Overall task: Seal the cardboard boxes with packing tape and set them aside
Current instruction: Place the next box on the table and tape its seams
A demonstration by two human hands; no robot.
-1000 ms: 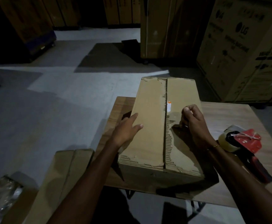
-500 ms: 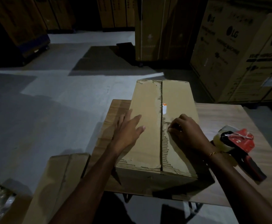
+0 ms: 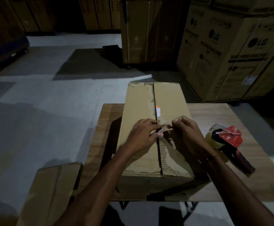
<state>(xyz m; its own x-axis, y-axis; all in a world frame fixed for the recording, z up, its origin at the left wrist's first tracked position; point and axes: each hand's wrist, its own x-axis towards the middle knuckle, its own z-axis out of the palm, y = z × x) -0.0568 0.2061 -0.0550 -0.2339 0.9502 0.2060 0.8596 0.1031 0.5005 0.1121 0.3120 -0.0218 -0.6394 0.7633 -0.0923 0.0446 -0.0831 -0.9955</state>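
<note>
Cardboard box (image 3: 139, 111) lies lengthwise on the wooden bench (image 3: 214, 115), its 2 top flaps closed along a torn centre seam. Left hand (image 3: 142, 136) and right hand (image 3: 187, 134) meet over the seam mid-box, both pinching a loose paper strip (image 3: 165, 127). Red tape dispenser (image 3: 226, 141) rests on the bench just right of the box, ungripped

Torn matt cardboard box (image 3: 139, 154) on a smooth wood-grain table (image 3: 214, 115).

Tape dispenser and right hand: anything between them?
Head view: only bare table lies between the tape dispenser and the right hand, which pinches a scrap on the box.
</note>
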